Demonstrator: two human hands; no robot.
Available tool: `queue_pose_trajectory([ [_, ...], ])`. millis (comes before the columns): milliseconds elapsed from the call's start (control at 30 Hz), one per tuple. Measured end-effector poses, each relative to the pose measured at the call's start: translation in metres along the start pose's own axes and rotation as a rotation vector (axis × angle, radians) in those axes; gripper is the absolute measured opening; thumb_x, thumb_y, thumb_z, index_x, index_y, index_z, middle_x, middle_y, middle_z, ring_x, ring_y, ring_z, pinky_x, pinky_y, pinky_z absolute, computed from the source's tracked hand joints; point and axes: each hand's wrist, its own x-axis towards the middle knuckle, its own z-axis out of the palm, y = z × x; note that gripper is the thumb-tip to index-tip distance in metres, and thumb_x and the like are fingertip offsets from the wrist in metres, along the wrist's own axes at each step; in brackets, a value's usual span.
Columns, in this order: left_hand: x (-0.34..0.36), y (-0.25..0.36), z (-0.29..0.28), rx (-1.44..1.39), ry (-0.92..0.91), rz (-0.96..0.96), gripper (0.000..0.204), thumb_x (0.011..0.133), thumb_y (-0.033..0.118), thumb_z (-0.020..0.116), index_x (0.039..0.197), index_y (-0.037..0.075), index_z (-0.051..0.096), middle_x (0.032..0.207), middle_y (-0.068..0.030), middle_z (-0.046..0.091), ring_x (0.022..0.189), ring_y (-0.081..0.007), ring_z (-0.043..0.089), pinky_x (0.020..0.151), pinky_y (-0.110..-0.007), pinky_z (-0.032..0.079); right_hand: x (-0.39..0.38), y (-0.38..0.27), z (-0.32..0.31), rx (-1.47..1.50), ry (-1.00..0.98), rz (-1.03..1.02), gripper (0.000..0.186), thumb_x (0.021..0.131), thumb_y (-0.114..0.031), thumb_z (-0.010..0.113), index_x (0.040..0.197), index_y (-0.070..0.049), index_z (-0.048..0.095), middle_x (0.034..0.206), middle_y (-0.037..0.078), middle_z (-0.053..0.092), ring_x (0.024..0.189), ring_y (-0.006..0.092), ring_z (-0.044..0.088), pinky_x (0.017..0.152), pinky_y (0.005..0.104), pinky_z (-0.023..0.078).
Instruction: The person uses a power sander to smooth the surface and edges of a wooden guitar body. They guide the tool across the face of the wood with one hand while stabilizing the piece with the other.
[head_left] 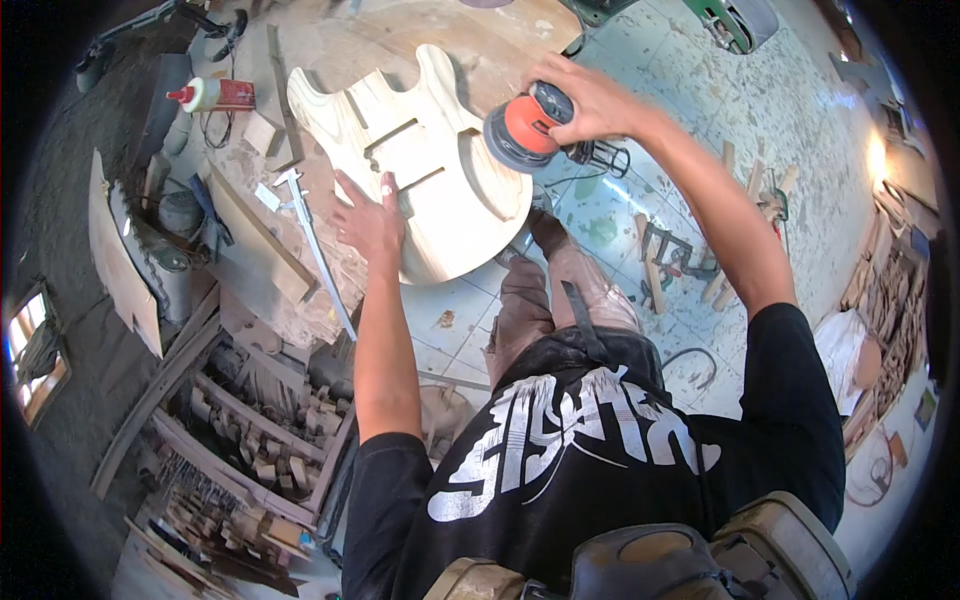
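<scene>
A pale wooden electric guitar body [465,225] lies on the workbench, its routed slots and cavities facing up. My left hand [372,222] rests on its left edge, fingers and thumb spread, with a white patch on the thumb. My right hand [590,100] is wrapped round the top of an orange and black random orbital sander [527,124]. The sander's round pad is tilted at the body's right edge; whether it touches the wood I cannot tell. Left of my left hand lie a metal caliper [312,235] and a red and white glue bottle [215,95].
Wooden strips and offcuts [262,135] lie on the workbench [330,35]. Below left stands a rack of wood scraps [270,440]. Clamps [675,255] and wood pieces lie on the tiled floor at right. A green machine [735,25] stands at the far right.
</scene>
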Motion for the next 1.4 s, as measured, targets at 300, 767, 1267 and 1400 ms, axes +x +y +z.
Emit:
queue_pose_trajectory([
  [300,0.004,-0.003,0.004,0.028,0.016,0.012,0.099,0.1,0.077,0.047,0.172,0.015,0.018,0.165,-0.0315,0.031,0.148,-0.053,0.034,0.113,-0.072,0.031,-0.098,-0.087,0.057,-0.144,0.136,0.157,0.059,0.07,-0.02,0.081,0.127,-0.019,0.062,0.116,0.014,0.053,0.096,0.0382,0.068,0.075,0.0469,0.06],
  [767,0.007,0.001,-0.004,0.005,-0.063,-0.013,0.101,0.099,0.078,0.047,0.172,0.015,0.016,0.167,-0.0304,0.027,0.15,-0.0556,0.03,0.118,-0.072,0.028,-0.146,-0.204,0.188,-0.218,0.278,0.114,0.064,0.067,-0.021,0.09,0.125,-0.026,0.062,0.116,0.012,0.049,0.101,0.0334,0.064,0.061,0.038,0.062],
  [1267,0.006,0.002,-0.002,-0.003,-0.039,0.009,0.101,0.099,0.078,0.047,0.172,0.016,0.017,0.166,-0.0313,0.029,0.15,-0.0539,0.031,0.117,-0.072,0.029,-0.142,-0.114,0.112,-0.123,0.362,0.249,0.058,0.068,-0.019,0.084,0.122,-0.021,0.063,0.116,0.012,0.053,0.094,0.0357,0.069,0.069,0.0457,0.062],
  [1400,0.009,-0.003,-0.002,-0.007,-0.038,-0.001,0.101,0.098,0.078,0.048,0.172,0.015,0.017,0.167,-0.0313,0.028,0.15,-0.0545,0.03,0.117,-0.072,0.028,-0.121,-0.081,0.073,-0.074,0.269,0.247,0.06,0.068,-0.02,0.08,0.126,-0.02,0.063,0.117,0.012,0.054,0.094,0.0383,0.069,0.074,0.047,0.06],
])
